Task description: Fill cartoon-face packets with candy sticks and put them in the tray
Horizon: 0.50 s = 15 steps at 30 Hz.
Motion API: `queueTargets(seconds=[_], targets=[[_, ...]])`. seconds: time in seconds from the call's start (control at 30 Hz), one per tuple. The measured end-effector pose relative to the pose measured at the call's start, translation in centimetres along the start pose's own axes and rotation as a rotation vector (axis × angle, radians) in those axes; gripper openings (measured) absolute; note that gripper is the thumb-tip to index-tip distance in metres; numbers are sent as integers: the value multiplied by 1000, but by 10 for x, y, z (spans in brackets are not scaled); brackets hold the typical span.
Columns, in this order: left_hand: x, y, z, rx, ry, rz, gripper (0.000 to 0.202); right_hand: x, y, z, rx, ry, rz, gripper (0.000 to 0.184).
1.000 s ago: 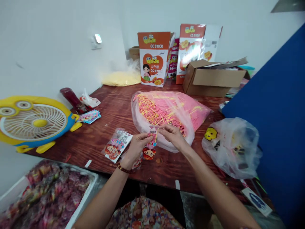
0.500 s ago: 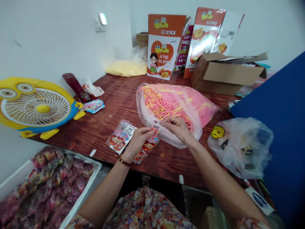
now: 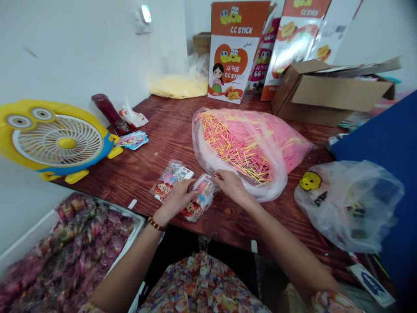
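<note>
My left hand (image 3: pixel 178 199) grips the left side of a small clear printed plastic packet (image 3: pixel 204 188) with cartoon faces; its fingertips are partly hidden. At the packet's upper right, my right hand (image 3: pixel 232 186) is closed in a pinch on its edge. Pink and yellow show inside or through the packet near its top. More printed packets lie under it. Left of them, partly behind my left hand, is another pile of printed packets (image 3: pixel 166 188). Just beyond my right hand lies a large open clear bag (image 3: pixel 276 184) full of thin pink and yellow sticks (image 3: pixel 224 141).
A yellow cartoon fan (image 3: pixel 67 142) stands at the left. Below it, a white tub (image 3: pixel 125 248) holds wrapped dark-pink items. Printed cartons (image 3: pixel 233 65) and an open cardboard box (image 3: pixel 339 93) line the back. A knotted plastic bag (image 3: pixel 352 204) sits at right beside a blue panel (image 3: pixel 384 161).
The view has shifted slightly. Both hands have come lower toward the packets on the table. The held packet now lies lower, and my right hand has moved from above it to its edge.
</note>
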<state>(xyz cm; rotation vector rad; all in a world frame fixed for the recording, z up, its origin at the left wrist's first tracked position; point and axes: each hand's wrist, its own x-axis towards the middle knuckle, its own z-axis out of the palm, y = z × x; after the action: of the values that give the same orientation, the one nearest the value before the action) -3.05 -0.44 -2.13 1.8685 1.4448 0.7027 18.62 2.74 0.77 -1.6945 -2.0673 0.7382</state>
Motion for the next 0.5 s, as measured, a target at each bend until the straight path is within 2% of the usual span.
queueTargets(seconds=[0.07,0.17,0.23,0.3,0.37,0.43,0.47,0.5], targets=[[0,-1,5,70,-56,-2,51,-1,9,-14,-108,79,17,26],[4,2,5,111,-130,-31,59,5,39,-40,-246,201,130,32],[7,5,2,118,-182,-62,64,11,64,-52,-299,206,207,35],[11,6,0,124,-230,-94,65,13,83,-56,-301,189,189,31],[14,7,1,111,-249,-112,60,5,90,-54,-252,252,78,28],[16,5,5,87,-241,-118,51,-13,84,-46,-97,315,-51,26],[17,4,7,88,-240,-121,49,-25,78,-39,36,287,-85,24],[17,3,8,102,-235,-128,48,-38,71,-30,200,193,-74,26]])
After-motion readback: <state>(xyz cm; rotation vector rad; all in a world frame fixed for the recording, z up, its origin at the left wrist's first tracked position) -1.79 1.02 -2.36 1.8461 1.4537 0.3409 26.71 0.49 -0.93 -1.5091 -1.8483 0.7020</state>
